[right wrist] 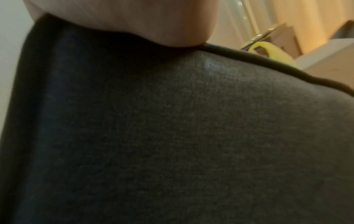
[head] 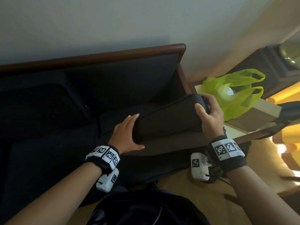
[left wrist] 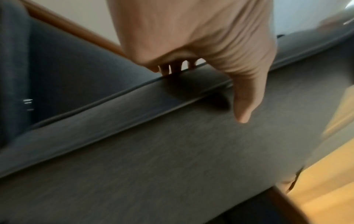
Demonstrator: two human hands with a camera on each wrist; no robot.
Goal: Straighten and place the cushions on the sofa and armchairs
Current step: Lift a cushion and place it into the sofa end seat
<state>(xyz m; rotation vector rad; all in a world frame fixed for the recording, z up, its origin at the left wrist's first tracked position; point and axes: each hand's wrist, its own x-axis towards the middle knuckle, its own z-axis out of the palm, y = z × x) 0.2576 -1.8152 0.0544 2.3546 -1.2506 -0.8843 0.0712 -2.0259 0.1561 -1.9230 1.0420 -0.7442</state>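
A dark grey cushion (head: pixel 167 117) with piped edges is held between both hands above the right end of a dark sofa (head: pixel 113 82) with a brown wooden frame. My left hand (head: pixel 126 132) clasps its left end, fingers over the far edge and thumb on the near face. My right hand (head: pixel 209 114) grips the right end, thumb on top and fingers curled round the far corner. The left wrist view shows that left hand (left wrist: pixel 201 37) on the cushion (left wrist: pixel 172 151). In the right wrist view the cushion (right wrist: pixel 172 136) fills the frame under my right hand (right wrist: pixel 134 19).
Another dark cushion (head: pixel 40 103) lies on the sofa's left part. A green plastic bag (head: pixel 232 95) sits on a side table (head: pixel 263 111) right of the sofa arm (head: pixel 183 75). Wooden floor and a dark bundle (head: pixel 146 208) lie below my arms.
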